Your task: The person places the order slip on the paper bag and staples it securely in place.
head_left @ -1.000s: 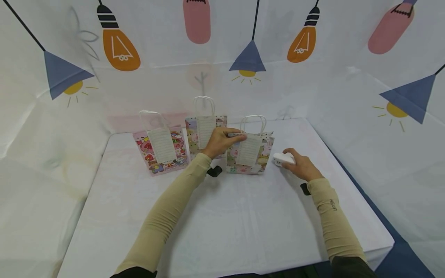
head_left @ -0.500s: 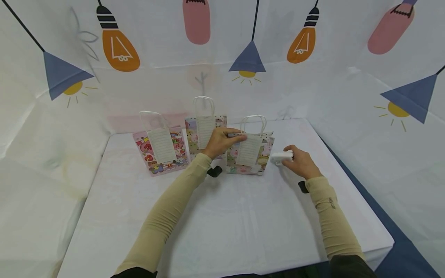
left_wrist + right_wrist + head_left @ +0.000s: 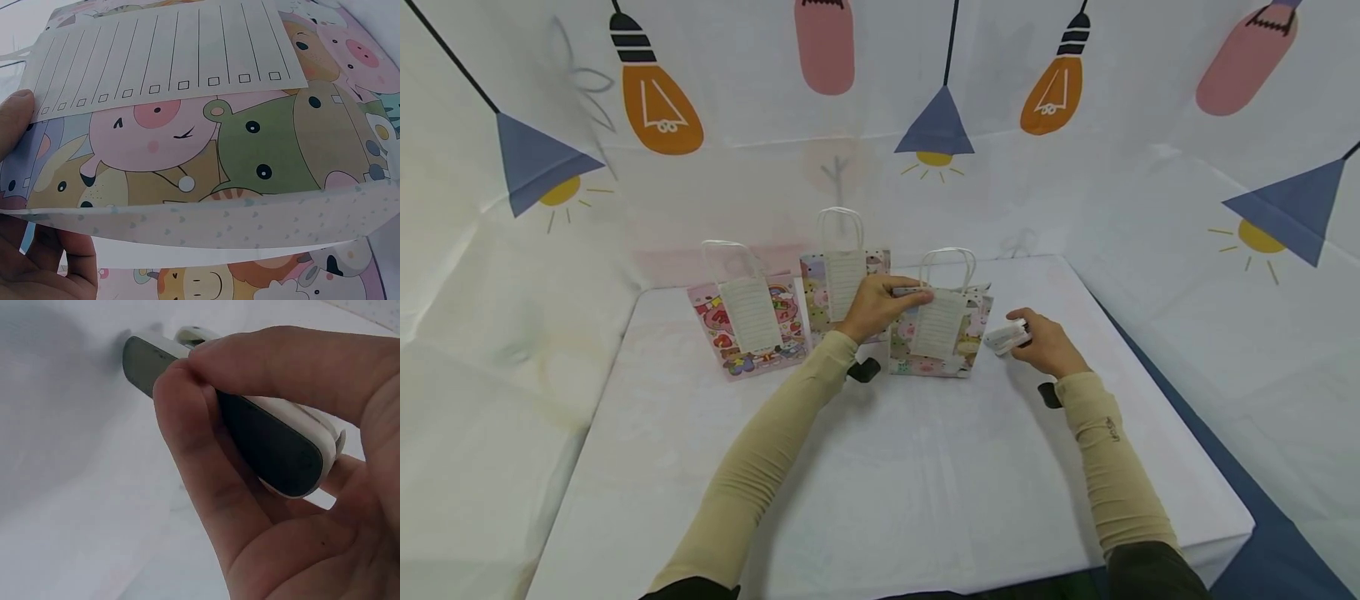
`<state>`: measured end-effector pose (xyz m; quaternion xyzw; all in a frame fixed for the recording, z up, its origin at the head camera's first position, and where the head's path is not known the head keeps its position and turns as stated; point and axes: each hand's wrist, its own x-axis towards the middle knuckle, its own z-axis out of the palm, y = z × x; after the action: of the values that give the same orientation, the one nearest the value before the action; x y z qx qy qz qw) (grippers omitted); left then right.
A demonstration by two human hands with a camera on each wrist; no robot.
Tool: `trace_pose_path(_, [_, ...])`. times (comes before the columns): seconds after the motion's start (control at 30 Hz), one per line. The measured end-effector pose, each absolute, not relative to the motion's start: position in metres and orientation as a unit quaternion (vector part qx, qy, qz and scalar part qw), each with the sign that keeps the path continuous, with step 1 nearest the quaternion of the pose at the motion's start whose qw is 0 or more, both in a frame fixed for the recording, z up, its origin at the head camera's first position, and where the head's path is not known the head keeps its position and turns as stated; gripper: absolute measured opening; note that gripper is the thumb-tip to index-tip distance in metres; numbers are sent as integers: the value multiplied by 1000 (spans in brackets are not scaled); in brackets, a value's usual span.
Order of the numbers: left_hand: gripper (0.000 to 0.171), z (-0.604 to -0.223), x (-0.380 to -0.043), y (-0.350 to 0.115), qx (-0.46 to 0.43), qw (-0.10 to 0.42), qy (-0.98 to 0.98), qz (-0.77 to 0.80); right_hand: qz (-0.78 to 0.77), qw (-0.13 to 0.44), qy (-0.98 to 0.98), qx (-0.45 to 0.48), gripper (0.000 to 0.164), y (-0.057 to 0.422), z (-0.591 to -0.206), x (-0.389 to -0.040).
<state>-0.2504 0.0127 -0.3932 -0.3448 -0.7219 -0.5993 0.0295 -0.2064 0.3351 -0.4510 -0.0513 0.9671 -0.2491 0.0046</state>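
My left hand (image 3: 878, 305) pinches the top edge of the right-hand paper gift bag (image 3: 974, 327), which has animal prints and white twisted handles. A lined paper slip (image 3: 938, 327) lies against its front. In the left wrist view, the thumb (image 3: 14, 122) rests at the slip's edge and the fingers are on the other side of the bag's wall. My right hand (image 3: 1049, 343) holds a small white stapler (image 3: 1004, 337) just right of that bag. The right wrist view shows the stapler's dark grey base (image 3: 272, 447) between thumb and fingers.
A pink cartoon bag (image 3: 709, 310) with a lined slip (image 3: 750, 315) stands at left. Behind my left hand is another animal-print bag (image 3: 812, 283), also with a slip (image 3: 844, 282). All stand on a white-covered table (image 3: 925, 483) before a printed cloth backdrop.
The right hand has lifted slightly and turned the stapler, so a dark part now shows by the fingers. My left hand and the bags have stayed in place.
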Motion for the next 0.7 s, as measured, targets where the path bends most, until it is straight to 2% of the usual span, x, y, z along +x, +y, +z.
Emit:
trace_pose_path(0.17, [23,-393,-250,13,-342,32,-725,-597,-266,17,962,-55,56,338,-453,-208])
trace_pose_path(0.7, [23,-393,-251,14,-343,32,-725,-597,-283,0,958,-48,62,344,-470,-220])
